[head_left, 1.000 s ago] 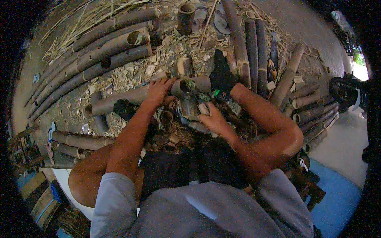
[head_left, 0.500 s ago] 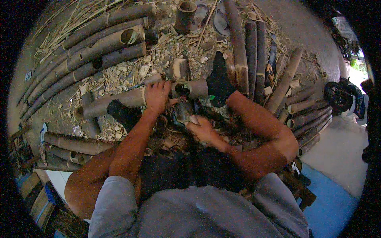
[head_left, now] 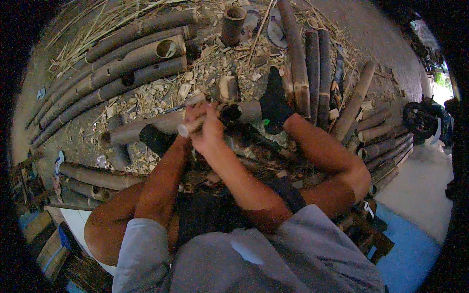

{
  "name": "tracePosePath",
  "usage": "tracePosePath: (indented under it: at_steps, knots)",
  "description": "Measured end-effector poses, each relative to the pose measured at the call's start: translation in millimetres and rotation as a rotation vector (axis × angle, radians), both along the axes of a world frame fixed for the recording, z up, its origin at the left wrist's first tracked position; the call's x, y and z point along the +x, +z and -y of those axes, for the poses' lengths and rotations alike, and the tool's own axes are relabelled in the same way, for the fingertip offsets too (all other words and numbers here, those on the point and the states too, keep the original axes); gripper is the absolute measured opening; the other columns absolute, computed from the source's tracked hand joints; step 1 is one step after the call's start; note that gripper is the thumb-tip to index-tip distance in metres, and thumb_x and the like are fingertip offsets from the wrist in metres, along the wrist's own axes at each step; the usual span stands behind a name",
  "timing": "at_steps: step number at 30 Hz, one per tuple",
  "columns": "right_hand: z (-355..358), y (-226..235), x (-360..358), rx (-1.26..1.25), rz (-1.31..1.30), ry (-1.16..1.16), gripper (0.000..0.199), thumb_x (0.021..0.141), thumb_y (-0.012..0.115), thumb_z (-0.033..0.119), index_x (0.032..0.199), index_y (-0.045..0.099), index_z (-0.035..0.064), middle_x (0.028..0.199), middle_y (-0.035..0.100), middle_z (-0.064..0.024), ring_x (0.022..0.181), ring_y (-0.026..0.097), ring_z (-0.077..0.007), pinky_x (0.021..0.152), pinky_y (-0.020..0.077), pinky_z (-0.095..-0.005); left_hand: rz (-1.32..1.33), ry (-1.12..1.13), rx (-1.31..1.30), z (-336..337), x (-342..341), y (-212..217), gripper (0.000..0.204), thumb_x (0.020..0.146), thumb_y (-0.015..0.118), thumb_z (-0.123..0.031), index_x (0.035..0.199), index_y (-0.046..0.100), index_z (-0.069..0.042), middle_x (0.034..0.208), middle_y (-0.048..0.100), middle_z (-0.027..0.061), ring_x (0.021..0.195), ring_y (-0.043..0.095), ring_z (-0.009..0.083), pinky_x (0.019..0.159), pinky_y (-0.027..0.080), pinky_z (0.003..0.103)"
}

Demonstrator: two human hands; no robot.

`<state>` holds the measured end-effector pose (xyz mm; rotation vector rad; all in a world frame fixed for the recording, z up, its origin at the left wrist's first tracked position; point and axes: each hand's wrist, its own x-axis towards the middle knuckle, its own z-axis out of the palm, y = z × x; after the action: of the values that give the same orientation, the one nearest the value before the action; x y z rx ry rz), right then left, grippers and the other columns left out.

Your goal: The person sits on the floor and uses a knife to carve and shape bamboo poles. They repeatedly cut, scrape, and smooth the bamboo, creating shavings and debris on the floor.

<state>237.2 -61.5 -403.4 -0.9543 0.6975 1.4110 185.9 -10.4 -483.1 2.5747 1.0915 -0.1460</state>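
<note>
A bamboo pole [head_left: 161, 123] lies crosswise before me, with a dark hole [head_left: 230, 113] cut in its right part. My left hand [head_left: 191, 113] is wrapped over the pole left of that hole; my right hand partly covers it. My right hand [head_left: 211, 131] is closed on a wooden handle [head_left: 183, 130] whose pale round end sticks out leftward. Motion blur and the hands hide the rest of that tool. Just behind my left fingers lies a pale wooden piece [head_left: 195, 99] with a thin grey metal strip beside it. My feet in dark coverings [head_left: 274, 100] press by the pole.
Long bamboo poles [head_left: 141, 49] lie at the far left. More poles [head_left: 312, 73] stretch away at the right, and shorter ones [head_left: 386, 141] are stacked nearby. A cut bamboo tube [head_left: 233, 27] stands upright at the back. Wood chips [head_left: 156, 90] cover the ground. A motorbike [head_left: 422, 119] is at far right.
My right hand has swung up and left from below the hole to beside my left hand, carrying the tool. My left hand stays at the pole. The view has shifted slightly.
</note>
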Motion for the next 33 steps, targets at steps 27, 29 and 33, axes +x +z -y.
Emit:
tracePosePath:
  at_steps: [27, 29, 33]
  knots:
    - [127, -21, 97, 0.002, 0.624, 1.041, 0.044, 0.099, 0.063, 0.056, 0.101, 0.06, 0.0115, 0.065, 0.053, -0.0019, 0.046, 0.051, -0.0164, 0.041, 0.0408, -0.0337, 0.132, 0.016, -0.182, -5, -5, 14, 0.096, 0.083, 0.057, -0.083, 0.146, 0.055, -0.012, 0.139, 0.063, 0.0164, 0.129, 0.059, 0.0357, 0.109, 0.042, 0.054]
    - [128, -24, 92, -0.003, 0.62, 1.036, 0.044, 0.099, 0.063, 0.055, 0.101, 0.06, 0.0113, 0.065, 0.052, -0.0016, 0.046, 0.051, -0.0166, 0.042, 0.0413, -0.0342, 0.098, 0.04, -0.249, -8, -5, 15, 0.094, 0.082, 0.059, -0.083, 0.144, 0.058, -0.013, 0.137, 0.064, 0.0161, 0.127, 0.06, 0.0358, 0.107, 0.042, 0.054]
    - [124, -37, 78, -0.036, 0.733, 0.958, 0.046, 0.099, 0.061, 0.057, 0.101, 0.06, 0.0113, 0.065, 0.052, -0.0013, 0.048, 0.052, -0.0175, 0.044, 0.0433, -0.0346, 0.17, 0.059, -0.277, -14, -4, 16, 0.087, 0.082, 0.063, -0.079, 0.137, 0.063, -0.013, 0.133, 0.066, 0.0156, 0.124, 0.062, 0.0361, 0.103, 0.044, 0.054]
